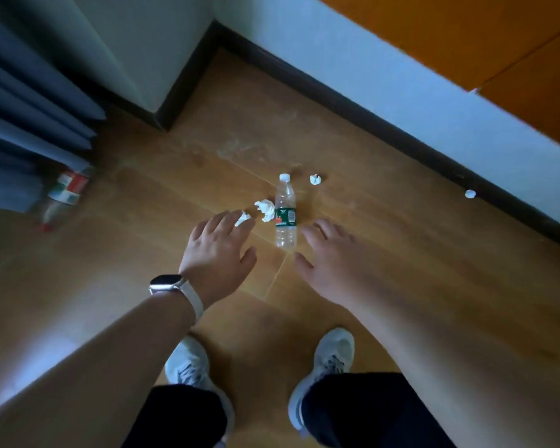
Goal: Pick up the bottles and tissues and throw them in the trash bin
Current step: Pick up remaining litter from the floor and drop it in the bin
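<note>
While the person is leaning over the wooden floor, both bare arms are reaching down towards the litter. A white wall with a dark skirting is running along the far side, an orange panel is sitting above it, and a blue curtain is hanging at the left. The left hand is hovering palm down with fingers spread, its fingertips reaching the near tissue; whether they are touching it is unclear. The right hand, blurred, is spreading wide too, holding nothing, just beside the base of the clear bottle. Two grey shoes are standing below the hands.

That clear bottle, with its green label and white cap, is lying on the floor between the hands, cap pointing towards the wall. A second bottle, with a red cap, is lying blurred at the curtain's hem, well apart to the left. A pale watch is sitting on the left wrist. A crumpled tissue is lying just beside the clear bottle's left side, a far tissue is lying near its cap, and a last tissue is sitting against the skirting at the right.
</note>
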Tool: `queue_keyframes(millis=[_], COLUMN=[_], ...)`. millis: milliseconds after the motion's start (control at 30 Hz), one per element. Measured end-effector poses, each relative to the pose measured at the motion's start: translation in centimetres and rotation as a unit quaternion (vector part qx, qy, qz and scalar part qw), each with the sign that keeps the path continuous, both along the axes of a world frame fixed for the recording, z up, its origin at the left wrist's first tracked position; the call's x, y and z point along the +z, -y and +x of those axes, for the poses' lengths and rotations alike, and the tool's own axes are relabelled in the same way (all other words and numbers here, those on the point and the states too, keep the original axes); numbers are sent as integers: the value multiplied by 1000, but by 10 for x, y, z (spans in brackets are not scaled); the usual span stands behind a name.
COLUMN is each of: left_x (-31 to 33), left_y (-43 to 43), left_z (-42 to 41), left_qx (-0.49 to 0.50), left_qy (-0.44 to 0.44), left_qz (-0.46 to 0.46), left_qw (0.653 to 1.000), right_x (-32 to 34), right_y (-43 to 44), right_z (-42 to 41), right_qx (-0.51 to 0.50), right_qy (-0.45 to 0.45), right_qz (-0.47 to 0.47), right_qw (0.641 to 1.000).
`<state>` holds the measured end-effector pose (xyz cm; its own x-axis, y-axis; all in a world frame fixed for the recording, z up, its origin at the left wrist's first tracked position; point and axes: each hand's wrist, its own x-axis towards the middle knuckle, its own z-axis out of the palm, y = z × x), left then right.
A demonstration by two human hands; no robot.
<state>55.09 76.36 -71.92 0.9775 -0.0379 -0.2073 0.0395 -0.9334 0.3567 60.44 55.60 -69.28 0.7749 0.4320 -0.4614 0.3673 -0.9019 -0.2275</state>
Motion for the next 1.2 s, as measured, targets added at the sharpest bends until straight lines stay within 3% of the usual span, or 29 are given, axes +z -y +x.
queue_keyframes(millis=[133,267,500,800,933,1200], left_x=[-106,-200,-299,-333,-337,-274], left_y=[3,-9,-17,-20,-21,-8], left_z=[23,38,51,39,33,35], left_qx=[-17,-24,-10,34,1,-38], left_qy=[38,3,-56,-46,-8,67], left_qz=[8,34,66,11,-8,-62], left_qw=[999,999,996,998,1000,995], right_x=[-110,-195,-289,-328,-331,-284], right_y=[-2,-8,-19,-17,-17,0], right_z=[15,27,39,41,44,30], right_qx=[-32,-48,-141,-250,-273,-283], right_qy=[14,21,43,-17,-32,-7], right_qz=[3,6,59,42,16,95], right_qw=[999,999,987,967,961,954])
